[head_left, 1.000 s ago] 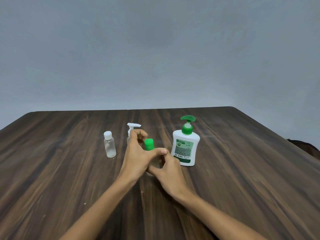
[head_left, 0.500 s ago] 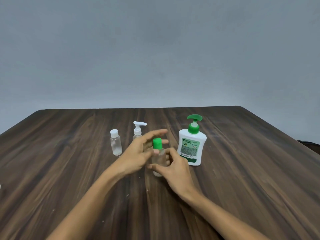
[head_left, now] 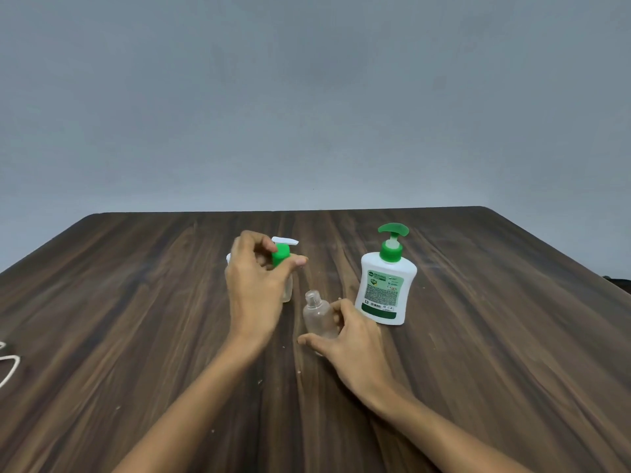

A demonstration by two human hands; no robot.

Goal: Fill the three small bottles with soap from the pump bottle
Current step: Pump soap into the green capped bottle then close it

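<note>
A small clear bottle [head_left: 317, 317] stands uncapped near the table's middle, and my right hand [head_left: 351, 339] grips its body from the right. My left hand [head_left: 256, 285] is raised to the left of it and pinches the bottle's green cap [head_left: 280, 255] between fingers and thumb. Behind my left hand stands a small clear bottle with a white pump top [head_left: 286, 242], mostly hidden. A third small bottle with a white cap [head_left: 228, 258] shows only as a sliver at my left hand's edge. The white soap pump bottle [head_left: 386, 288] with a green pump stands upright at the right.
Everything rests on a dark wooden table [head_left: 495, 353] against a plain grey wall. A white cord [head_left: 8, 365] lies at the table's left edge. A dark object [head_left: 619, 279] pokes in past the right edge.
My left hand has taken the green cap off the clear bottle and lifted it up and to the left. My right hand stays on the bottle.
</note>
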